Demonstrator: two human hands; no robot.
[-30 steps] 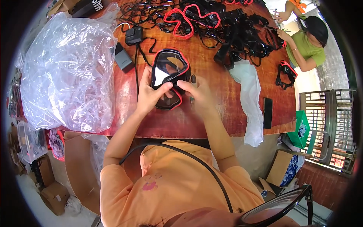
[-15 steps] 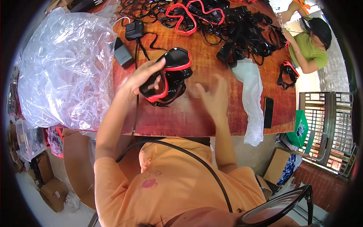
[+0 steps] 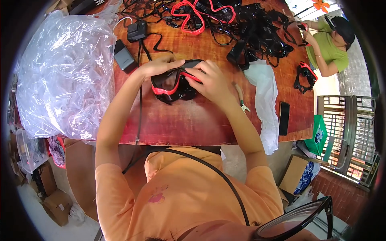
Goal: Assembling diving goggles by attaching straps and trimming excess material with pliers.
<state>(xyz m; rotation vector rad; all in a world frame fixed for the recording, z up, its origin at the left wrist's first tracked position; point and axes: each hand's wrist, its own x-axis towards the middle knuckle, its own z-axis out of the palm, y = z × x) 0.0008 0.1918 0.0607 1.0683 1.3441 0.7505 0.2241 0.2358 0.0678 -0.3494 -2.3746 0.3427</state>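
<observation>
Crinkled clear plastic bags (image 3: 60,72) crowd the left of the wooden counter (image 3: 193,124), a tangle of black and red masks (image 3: 225,20) lies at its far edge, and a white bag (image 3: 263,92) hangs off the right. Between both hands sits a black-and-red diving mask (image 3: 175,84), lens up: left hand (image 3: 161,66) grips its top rim, right hand (image 3: 211,82) clasps its right side.

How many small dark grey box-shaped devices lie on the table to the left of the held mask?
2: one flat grey box beside the plastic bag, and one darker box with cables further up the table. The cable pile may hide others.
</observation>
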